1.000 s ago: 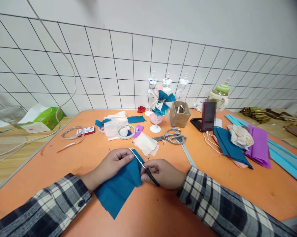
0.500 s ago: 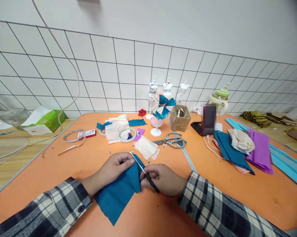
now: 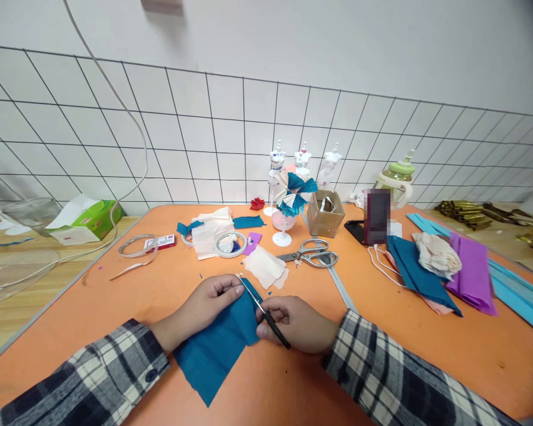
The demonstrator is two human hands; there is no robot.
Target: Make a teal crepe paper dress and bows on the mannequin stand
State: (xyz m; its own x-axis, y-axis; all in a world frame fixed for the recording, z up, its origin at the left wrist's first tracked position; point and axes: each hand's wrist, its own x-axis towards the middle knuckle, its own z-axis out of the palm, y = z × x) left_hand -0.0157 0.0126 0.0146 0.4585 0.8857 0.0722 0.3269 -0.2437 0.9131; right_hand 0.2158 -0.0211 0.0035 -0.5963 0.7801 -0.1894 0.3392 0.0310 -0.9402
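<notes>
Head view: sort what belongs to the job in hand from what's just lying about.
In the job:
- left hand, pinching the blue sheet
- right hand, holding the black-handled tool

Probably just lying about:
- green-lidded bottle
- green-and-white tissue pack
- red-and-white box
</notes>
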